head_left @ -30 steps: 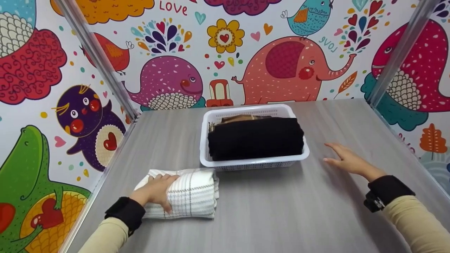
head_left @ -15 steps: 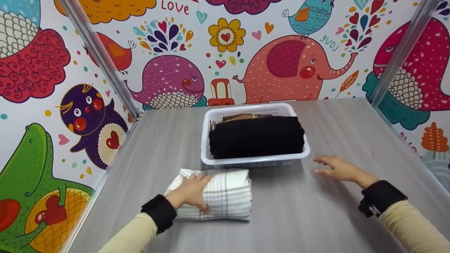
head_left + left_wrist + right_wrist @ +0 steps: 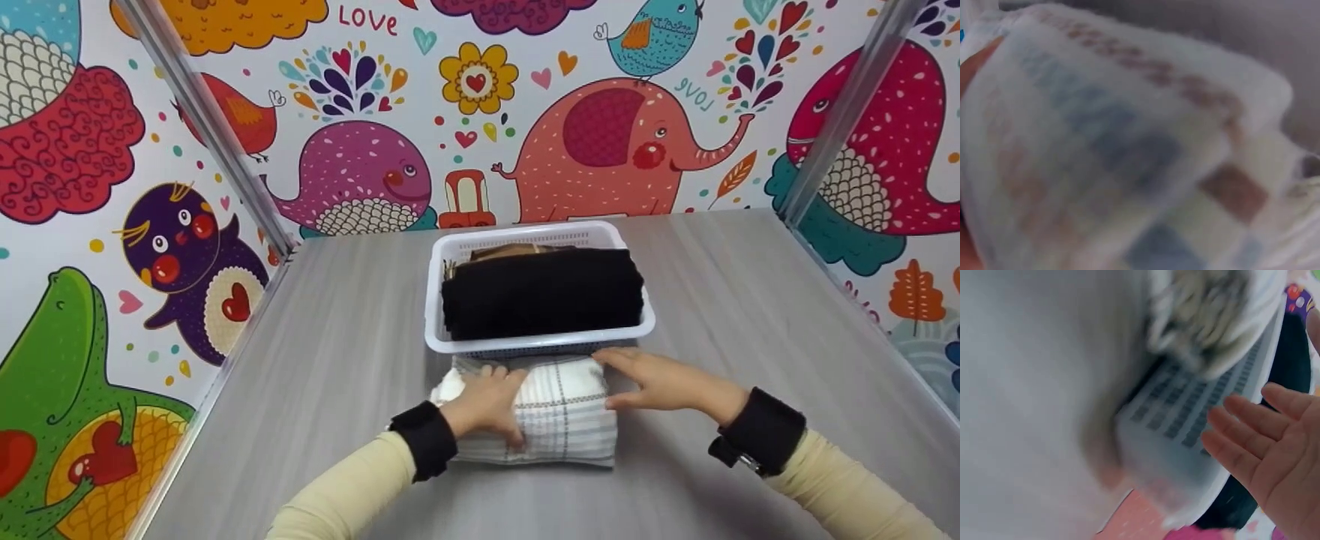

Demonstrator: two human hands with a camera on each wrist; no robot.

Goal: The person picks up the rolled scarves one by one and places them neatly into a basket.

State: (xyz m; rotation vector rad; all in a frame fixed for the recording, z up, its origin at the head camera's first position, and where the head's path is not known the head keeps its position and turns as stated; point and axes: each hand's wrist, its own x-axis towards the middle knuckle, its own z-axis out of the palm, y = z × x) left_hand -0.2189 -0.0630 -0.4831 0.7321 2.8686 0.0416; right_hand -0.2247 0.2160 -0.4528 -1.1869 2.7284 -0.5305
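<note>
A folded white cloth [image 3: 566, 416] with grey and brown checks lies on the table in front of the basket. My left hand [image 3: 487, 405] grips its left part from above, thumb on the near side. In the left wrist view the cloth [image 3: 1100, 129] bulges between fingers and thumb at the left edge. At the right end of the cloth is my right hand [image 3: 667, 382], its fingers extended; whether they touch the cloth I cannot tell. The right wrist view has the palm [image 3: 1292, 461] and straight fingers facing the cloth's layered end [image 3: 1207, 315].
Just behind the cloth stands a white plastic basket [image 3: 540, 345] with perforated sides. A black folded cloth [image 3: 544, 296] fills its front, and a brown cloth [image 3: 510, 252] shows behind. Walls with cartoon animals and metal posts enclose the grey table [image 3: 337, 315].
My left hand has moved the checked cloth to the right across the table, until it lies before the basket. My right hand has come left to the cloth's right end.
</note>
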